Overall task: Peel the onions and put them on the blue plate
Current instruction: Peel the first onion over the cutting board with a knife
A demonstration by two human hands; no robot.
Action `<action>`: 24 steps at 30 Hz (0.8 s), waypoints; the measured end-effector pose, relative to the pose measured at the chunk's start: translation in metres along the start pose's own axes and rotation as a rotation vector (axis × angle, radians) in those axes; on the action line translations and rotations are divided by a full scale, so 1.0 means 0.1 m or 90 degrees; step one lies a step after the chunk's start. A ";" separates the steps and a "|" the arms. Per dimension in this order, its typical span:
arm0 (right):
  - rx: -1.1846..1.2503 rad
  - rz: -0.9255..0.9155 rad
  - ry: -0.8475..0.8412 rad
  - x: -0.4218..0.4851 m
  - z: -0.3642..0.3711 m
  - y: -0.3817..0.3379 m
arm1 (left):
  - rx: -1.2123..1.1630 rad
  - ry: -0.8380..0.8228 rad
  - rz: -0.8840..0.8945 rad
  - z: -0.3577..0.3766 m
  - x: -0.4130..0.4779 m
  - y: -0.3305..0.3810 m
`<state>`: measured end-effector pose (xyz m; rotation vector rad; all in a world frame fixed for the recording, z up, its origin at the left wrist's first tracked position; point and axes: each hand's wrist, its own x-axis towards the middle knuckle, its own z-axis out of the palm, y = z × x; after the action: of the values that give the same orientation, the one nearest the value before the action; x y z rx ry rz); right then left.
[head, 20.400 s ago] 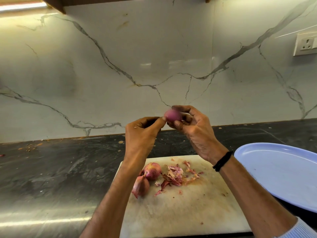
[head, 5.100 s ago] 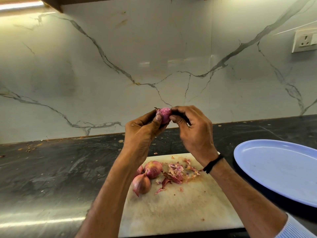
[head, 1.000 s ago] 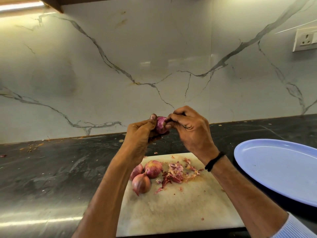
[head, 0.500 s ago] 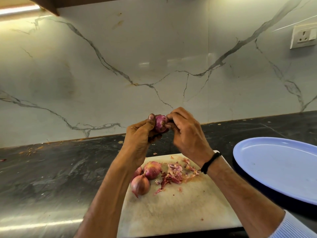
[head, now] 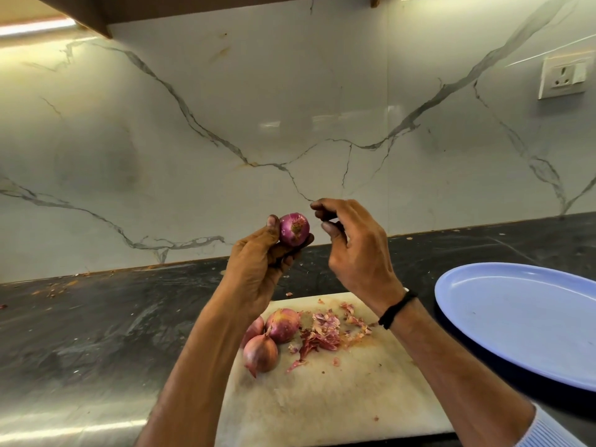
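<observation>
Dark stone counter (head: 96, 317) is running under a marble wall, and a pale board (head: 322, 401) is lying on it. The left hand (head: 258, 262) is holding one onion (head: 294, 229) up in the air above the far edge of the board, with the thumb on one side and curled fingers under it. The onion is showing smooth purple flesh, and its brown root end is facing the camera, so I am judging that its peeling is nearly done. The right hand (head: 358, 256) is hovering just beside it without touching. Its fingers are loosely curled and nothing is visible between them. Other onions (head: 260, 352), in dry skin, are lying on the board next to a heap of skins (head: 325, 333). The plate (head: 516, 317) is waiting to the right, well apart from the held onion.

I am expecting this onion to be light and firm, but a little slippery where it is bare. It is asking for a grip around the widest part, with fingertips on opposite sides, not at the narrow ends. A firm squeeze is not likely to be harming it. Any last skin is probably clinging hardest at the root end, so a nail under that edge is the place to begin.
</observation>
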<state>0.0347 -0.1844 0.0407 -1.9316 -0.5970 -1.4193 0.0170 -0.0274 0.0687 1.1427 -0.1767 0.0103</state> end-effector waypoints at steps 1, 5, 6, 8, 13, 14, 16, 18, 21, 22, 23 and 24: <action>0.002 -0.010 0.000 0.01 0.00 -0.01 | 0.007 0.002 0.007 -0.01 0.00 0.00; 0.043 -0.018 -0.018 0.02 0.02 -0.06 | 0.018 0.013 0.039 -0.03 0.02 0.00; 0.051 -0.018 -0.023 0.01 0.03 -0.07 | 0.029 0.007 0.051 -0.03 0.02 -0.01; 0.046 -0.016 -0.014 0.00 0.05 -0.07 | 0.057 -0.012 0.075 -0.01 0.00 -0.02; -0.023 -0.026 0.022 -0.04 0.07 -0.03 | 0.079 -0.040 0.095 0.05 -0.03 -0.05; -0.038 -0.026 0.018 -0.05 0.08 -0.03 | 0.073 -0.037 0.086 0.05 -0.04 -0.05; -0.032 -0.011 0.040 -0.06 0.08 -0.04 | 0.043 -0.030 0.059 0.07 -0.04 -0.05; 0.025 0.041 0.073 -0.05 0.08 -0.07 | 0.013 -0.021 0.033 0.08 -0.03 -0.05; 0.113 0.141 0.066 -0.04 0.07 -0.07 | -0.013 -0.005 0.010 0.09 -0.02 -0.05; 0.107 0.136 0.068 -0.04 0.07 -0.07 | -0.018 0.001 0.009 0.09 -0.01 -0.06; 0.080 0.111 0.072 -0.05 0.07 -0.06 | -0.020 0.008 0.011 0.09 0.00 -0.06; 0.041 0.078 0.070 -0.05 0.07 -0.05 | -0.021 0.015 0.018 0.08 0.01 -0.06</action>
<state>0.0338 -0.1757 0.0356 -1.7951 -0.4592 -1.4010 0.0177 -0.0373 0.0664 1.1067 -0.1716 0.0454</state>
